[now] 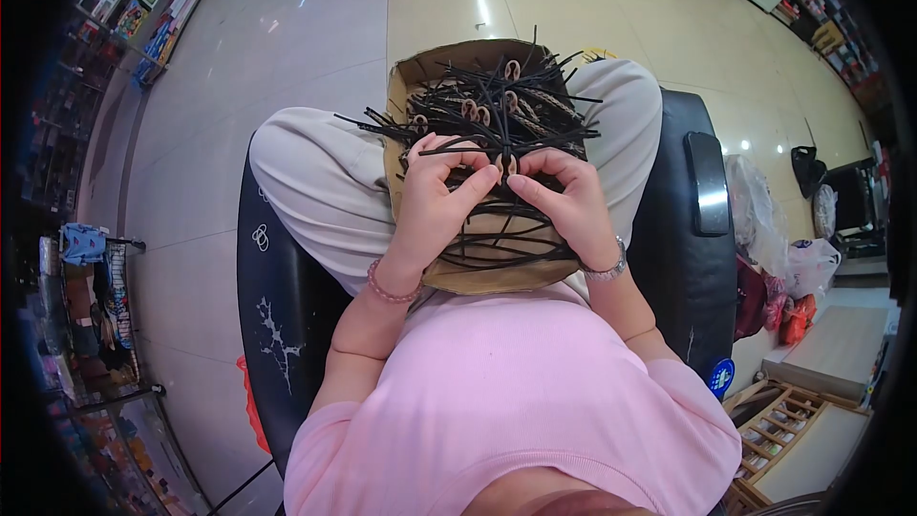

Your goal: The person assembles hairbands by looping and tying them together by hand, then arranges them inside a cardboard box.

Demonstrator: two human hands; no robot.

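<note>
A small tan oval ring (507,165) with black cords (505,139) through it is held up between my two hands, over a cardboard box on my lap. My left hand (439,193) is closed, thumb and forefinger pinching a cord at the ring's left side. My right hand (565,193) pinches at the ring's right side in the same way. The fingers partly hide the cord ends. Beneath them, the cardboard box (540,272) holds a tangle of black cords with several similar tan rings, and loose black cords (501,247) lie at its near end.
My legs flank the box on a black armchair (693,325) with worn arms. A few pale rings (260,237) lie on the left armrest. Plastic bags (812,268) stand on the right; stocked shelves (143,29) line the left side of the tiled floor.
</note>
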